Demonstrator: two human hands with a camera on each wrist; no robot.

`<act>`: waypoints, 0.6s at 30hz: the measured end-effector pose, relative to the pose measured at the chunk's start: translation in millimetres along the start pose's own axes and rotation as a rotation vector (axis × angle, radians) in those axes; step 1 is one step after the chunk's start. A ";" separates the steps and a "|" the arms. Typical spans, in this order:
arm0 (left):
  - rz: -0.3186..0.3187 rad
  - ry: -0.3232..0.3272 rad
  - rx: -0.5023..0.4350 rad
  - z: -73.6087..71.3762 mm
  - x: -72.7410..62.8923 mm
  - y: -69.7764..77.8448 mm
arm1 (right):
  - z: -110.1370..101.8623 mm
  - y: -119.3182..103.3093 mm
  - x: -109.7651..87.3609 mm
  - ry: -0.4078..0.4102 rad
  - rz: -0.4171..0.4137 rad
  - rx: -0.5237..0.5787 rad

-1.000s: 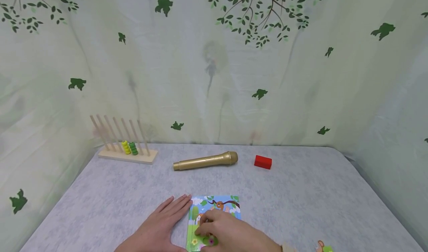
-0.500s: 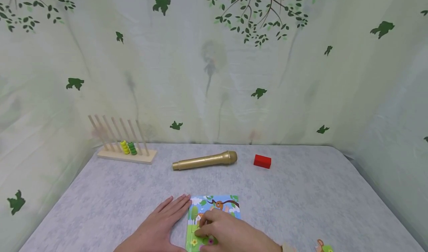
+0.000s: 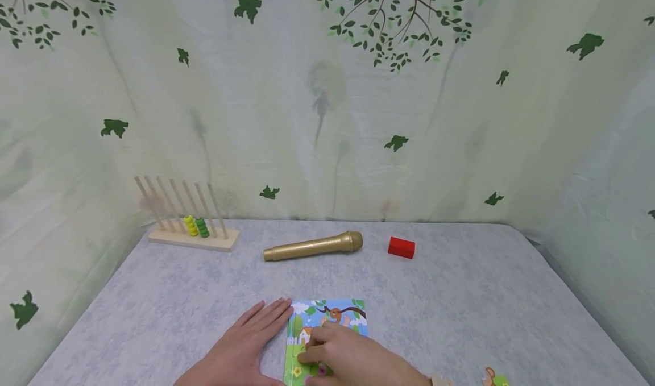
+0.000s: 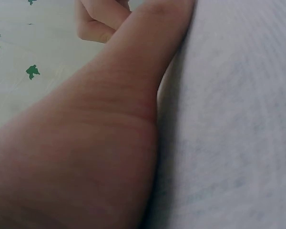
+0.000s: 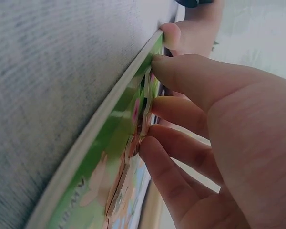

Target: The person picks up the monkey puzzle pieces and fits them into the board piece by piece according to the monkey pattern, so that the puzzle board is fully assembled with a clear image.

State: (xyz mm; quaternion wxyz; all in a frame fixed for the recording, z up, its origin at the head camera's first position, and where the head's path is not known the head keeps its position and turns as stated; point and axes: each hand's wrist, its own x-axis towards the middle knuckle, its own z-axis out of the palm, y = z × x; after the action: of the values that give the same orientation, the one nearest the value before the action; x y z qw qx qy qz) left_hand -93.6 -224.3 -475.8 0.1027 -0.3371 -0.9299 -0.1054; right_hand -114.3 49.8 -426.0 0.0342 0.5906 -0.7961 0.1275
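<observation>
A colourful picture puzzle board [image 3: 358, 312] lies on the table in front of me, printed with a branch, a small house and green grass. My left hand [image 3: 245, 346] rests flat beside its left edge, fingers straight, fingertips at the upper left corner. Over the lower part of the board, my right hand [image 3: 348, 352] has its fingers curled. In the right wrist view, the thumb and fingertips of that hand pinch a thin puzzle piece [image 5: 147, 102] that stands slightly raised from the board. The hand hides much of the picture.
A wooden peg stand [image 3: 194, 241] with yellow and green beads is at the back left. A gold toy microphone [image 3: 312, 248] and a red block [image 3: 401, 248] lie farther back. Another puzzle piece [image 3: 496, 378] lies at the lower right, partly cut off.
My right fingers have shifted slightly, and more of the printed house shows beside them. The left hand keeps its place by the board.
</observation>
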 end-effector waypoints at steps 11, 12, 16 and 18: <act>-0.012 -0.006 -0.001 -0.2 0.3 0.4 | -5.0 1.3 -3.4 -0.053 0.026 0.022; -0.016 -0.007 -0.001 0.1 0.3 0.3 | -5.3 1.7 -4.1 -0.054 0.022 0.018; -0.023 -0.004 0.008 1.5 0.3 0.1 | -5.5 2.9 -5.7 -0.057 0.008 0.021; -0.022 -0.001 0.014 2.1 0.1 -0.2 | -4.8 3.3 -5.8 -0.053 -0.005 0.017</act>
State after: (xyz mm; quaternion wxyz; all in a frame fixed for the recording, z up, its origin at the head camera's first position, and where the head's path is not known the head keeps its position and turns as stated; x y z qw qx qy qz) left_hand -94.0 -223.7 -477.7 0.1035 -0.3261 -0.9344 -0.0997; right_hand -116.2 57.3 -423.0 0.0086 0.5958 -0.7943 0.1185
